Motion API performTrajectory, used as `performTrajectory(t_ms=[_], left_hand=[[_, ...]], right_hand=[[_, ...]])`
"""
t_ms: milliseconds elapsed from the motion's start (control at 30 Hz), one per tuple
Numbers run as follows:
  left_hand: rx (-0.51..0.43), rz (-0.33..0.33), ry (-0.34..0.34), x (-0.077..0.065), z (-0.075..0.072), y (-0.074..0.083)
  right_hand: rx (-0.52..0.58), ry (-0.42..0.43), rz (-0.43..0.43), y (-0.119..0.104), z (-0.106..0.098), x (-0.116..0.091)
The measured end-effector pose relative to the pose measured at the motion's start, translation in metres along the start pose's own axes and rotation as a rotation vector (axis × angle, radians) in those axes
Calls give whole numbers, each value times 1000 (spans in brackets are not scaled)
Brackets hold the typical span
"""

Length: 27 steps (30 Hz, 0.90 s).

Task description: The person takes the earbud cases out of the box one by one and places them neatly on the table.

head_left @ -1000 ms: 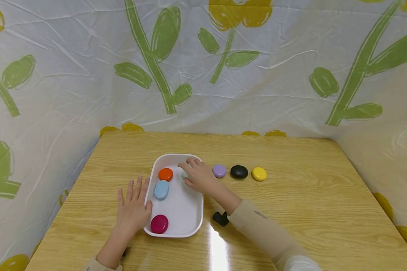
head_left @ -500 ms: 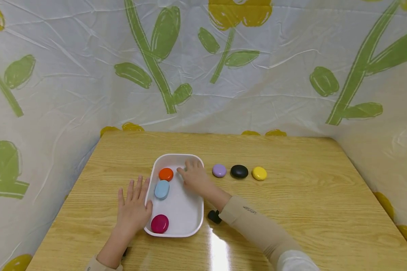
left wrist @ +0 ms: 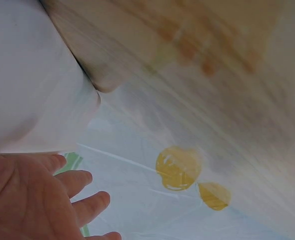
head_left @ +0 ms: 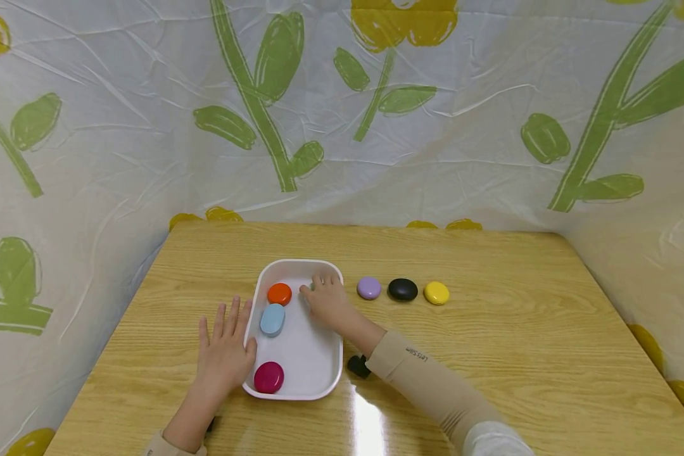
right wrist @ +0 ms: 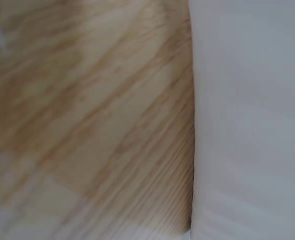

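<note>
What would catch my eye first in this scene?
Probably the white tray mid-table, holding orange, blue and magenta pebbles. The right hand reaches into it while the left hand rests flat beside it. Purple, black and yellow pebbles line up to its right.

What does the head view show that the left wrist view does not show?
Only the head view shows the right hand inside the white tray, the orange pebble, blue pebble and magenta pebble in the tray, and the purple pebble, black pebble and yellow pebble in a row on the table. Only the left wrist view shows the left hand's palm side, close and blurred. Both show the left hand with straight fingers beside the tray, the wooden table and the flowered sheet.
</note>
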State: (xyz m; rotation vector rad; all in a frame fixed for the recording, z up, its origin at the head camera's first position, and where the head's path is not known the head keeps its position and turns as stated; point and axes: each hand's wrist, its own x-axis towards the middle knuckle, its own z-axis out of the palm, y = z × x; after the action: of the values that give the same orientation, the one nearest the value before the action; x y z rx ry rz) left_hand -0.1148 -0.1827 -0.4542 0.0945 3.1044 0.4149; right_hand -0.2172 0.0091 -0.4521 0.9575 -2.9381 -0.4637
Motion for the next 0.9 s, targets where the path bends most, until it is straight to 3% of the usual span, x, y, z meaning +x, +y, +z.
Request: performTrajectory(t_ms=[300, 500, 700, 900], left_hand=[[7, -3, -4, 0, 0, 0], [17, -7, -12, 0, -1, 1], [10, -8, -18, 0, -2, 1], [8, -6, -16, 0, -2, 1]], right_hand=[[-21, 20, -12, 0, 1, 0], [13, 160, -35, 2, 3, -2], [190, 276, -61, 14, -11, -13], [341, 305, -40, 49, -33, -33]])
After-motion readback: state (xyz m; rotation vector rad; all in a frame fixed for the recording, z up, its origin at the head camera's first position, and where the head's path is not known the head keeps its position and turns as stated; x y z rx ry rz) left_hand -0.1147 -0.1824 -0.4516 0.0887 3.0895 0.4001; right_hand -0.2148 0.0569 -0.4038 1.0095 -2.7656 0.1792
